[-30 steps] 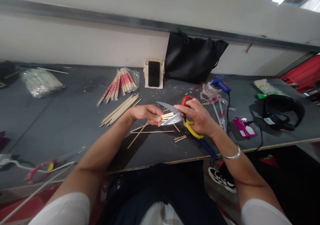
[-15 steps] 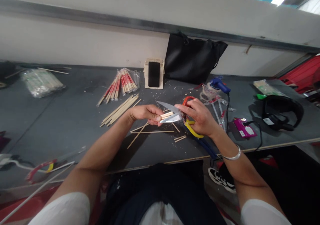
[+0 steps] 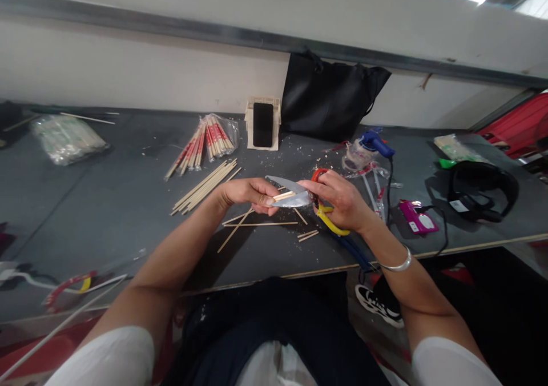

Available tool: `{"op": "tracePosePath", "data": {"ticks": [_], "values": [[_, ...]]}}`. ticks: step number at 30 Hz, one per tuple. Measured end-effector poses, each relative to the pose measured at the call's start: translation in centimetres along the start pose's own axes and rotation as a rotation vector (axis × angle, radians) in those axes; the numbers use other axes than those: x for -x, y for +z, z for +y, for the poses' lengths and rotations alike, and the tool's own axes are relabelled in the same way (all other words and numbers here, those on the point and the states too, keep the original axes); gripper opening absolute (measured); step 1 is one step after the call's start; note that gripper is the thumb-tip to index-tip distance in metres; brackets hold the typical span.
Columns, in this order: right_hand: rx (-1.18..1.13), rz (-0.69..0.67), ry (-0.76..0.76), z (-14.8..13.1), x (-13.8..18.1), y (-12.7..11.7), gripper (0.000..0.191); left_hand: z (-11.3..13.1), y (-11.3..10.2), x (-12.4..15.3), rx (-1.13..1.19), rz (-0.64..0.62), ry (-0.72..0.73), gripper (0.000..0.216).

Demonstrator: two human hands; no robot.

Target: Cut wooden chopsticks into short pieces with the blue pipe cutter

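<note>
My left hand (image 3: 256, 194) pinches short pale wooden sticks (image 3: 283, 196) whose ends point right. Around the loops of large scissors (image 3: 327, 221), with one orange and one yellow handle, my right hand (image 3: 339, 200) is closed. The scissor blades stand apart, with the stick ends between them. Whether the blades touch the sticks I cannot tell. On the table below lie loose long sticks (image 3: 260, 224) and a few short cut pieces (image 3: 308, 235). A bundle of bare sticks (image 3: 205, 187) rests to the left, beyond my left forearm.
Red-wrapped chopsticks (image 3: 205, 140) lie further back. A phone (image 3: 262, 124) leans on a small wooden model near a black bag (image 3: 329, 97). To the right are a blue glue gun (image 3: 375, 144), a magenta box (image 3: 418, 217) and a black headset (image 3: 483, 192). A hacksaw (image 3: 71, 290) lies front left.
The gap between the scissor blades at the sticks looks slightly narrower. Both hands stay in nearly the same place, and the view has shifted a little.
</note>
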State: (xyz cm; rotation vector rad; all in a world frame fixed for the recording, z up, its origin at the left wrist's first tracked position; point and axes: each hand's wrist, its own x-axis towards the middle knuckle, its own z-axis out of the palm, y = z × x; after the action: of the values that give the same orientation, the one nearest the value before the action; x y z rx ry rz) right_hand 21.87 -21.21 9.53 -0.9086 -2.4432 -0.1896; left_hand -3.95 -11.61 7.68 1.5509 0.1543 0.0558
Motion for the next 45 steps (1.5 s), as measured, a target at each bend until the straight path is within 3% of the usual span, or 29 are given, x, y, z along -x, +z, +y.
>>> {"op": "tracePosePath", "data": {"ticks": [19,27,32,37,41,45], "values": [[0.038,0.005,0.002,0.1,0.6,0.1,0.059,-0.2,-0.1,0.1,-0.02,0.024,-0.001,0.048],[0.061,-0.027,0.061,-0.1,0.6,0.1,0.05,-0.1,0.2,0.2,-0.01,0.052,-0.05,0.035],[-0.056,0.116,0.185,-0.3,0.3,0.1,0.043,-0.4,-0.1,0.0,0.054,0.064,-0.014,0.039],[-0.168,0.227,0.413,-1.2,0.4,0.3,0.037,-0.7,0.2,-0.7,0.178,0.235,0.155,0.044],[-0.286,0.241,0.59,-1.6,0.9,0.4,0.037,-0.4,0.5,-1.2,0.194,0.343,0.235,0.039],[-0.361,0.218,0.67,-1.6,1.3,0.2,0.036,-0.1,0.7,-1.3,0.185,0.387,0.258,0.034]]}}
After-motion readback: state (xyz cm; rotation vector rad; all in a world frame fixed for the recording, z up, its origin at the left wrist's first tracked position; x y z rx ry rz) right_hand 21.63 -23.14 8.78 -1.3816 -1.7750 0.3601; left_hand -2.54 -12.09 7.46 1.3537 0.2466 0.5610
